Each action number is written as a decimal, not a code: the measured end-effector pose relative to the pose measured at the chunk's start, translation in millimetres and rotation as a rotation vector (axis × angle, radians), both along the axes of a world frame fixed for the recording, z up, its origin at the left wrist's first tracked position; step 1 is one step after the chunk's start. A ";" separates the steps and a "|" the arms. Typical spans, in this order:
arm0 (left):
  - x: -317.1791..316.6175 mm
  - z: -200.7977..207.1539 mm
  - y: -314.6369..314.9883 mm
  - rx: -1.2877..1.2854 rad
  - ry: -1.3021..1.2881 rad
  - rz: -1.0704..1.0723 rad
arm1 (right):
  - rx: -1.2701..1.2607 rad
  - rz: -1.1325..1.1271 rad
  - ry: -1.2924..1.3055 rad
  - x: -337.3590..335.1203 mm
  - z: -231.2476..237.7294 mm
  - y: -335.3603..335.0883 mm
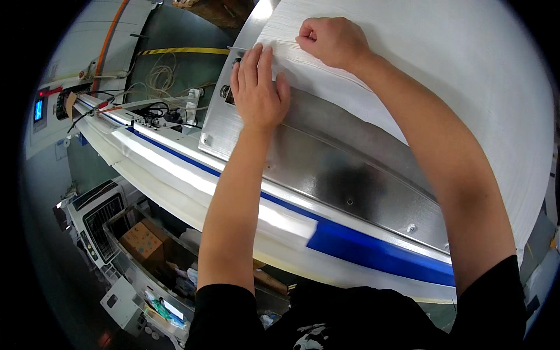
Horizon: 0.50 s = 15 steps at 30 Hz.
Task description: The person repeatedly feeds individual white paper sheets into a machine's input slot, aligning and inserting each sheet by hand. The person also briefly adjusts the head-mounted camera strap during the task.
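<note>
A broad stack of thin white layered sheets (466, 70) fills the upper right, its many edges showing between my hands. My left hand (259, 93) lies with its fingers stretched out over the left end of the metal plate, fingertips by the stack's edge. My right hand (335, 44) rests on top of the stack, fingers curled closed; whatever they hold, if anything, is hidden. Below the stack runs a shiny metal plate (326, 169) with several screws. A grey strip (332, 114) lies between the plate and the white sheets.
A long rail with a blue strip (379, 248) crosses in front of me. Tubes and cables (160, 79) hang at the left, near a control panel with a small screen (39, 109). A bin holding a cardboard box (143, 244) stands low at the left.
</note>
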<state>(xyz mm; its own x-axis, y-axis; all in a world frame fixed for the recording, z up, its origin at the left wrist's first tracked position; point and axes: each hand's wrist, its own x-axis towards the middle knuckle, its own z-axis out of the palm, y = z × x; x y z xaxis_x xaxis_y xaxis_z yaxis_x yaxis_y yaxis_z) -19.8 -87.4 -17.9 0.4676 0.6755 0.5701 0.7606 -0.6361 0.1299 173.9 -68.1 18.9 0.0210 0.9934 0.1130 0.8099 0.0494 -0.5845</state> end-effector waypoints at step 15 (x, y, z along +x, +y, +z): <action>-2.9 -5.0 17.7 0.011 0.046 -0.008 | -0.031 -0.020 0.044 4.4 -2.4 2.7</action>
<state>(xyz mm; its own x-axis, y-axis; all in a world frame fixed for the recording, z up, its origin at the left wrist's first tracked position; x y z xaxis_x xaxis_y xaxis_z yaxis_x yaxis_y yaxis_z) -22.6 -69.7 -22.9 0.4993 0.6654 0.5550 0.7603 -0.6437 0.0877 178.3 -65.3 16.5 0.0453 0.9957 0.0808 0.7838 0.0147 -0.6208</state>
